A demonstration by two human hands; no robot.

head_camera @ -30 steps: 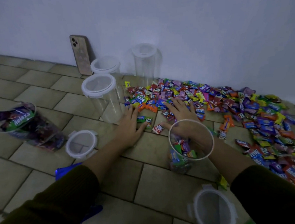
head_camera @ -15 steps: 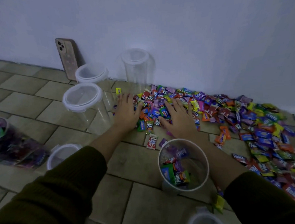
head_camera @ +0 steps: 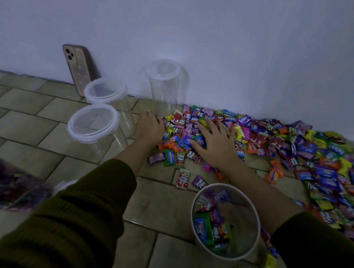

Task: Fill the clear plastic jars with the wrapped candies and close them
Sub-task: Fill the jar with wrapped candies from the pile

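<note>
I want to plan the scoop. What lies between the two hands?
In the head view, wrapped candies fill the gap between the left hand and right hand, on the tiled floor.

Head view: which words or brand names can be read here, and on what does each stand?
"Fruit Plus": green-and-rainbow wrapper near the left hand.
"Fruit Plus": purple wrapper beside the open jar.
"mentos": orange wrapper.
"mentos": orange wrapper, right of the right hand.
"Relax": purple wrapper by the wall.
Other wrappers and the phone: too blurred or small to read.
</note>
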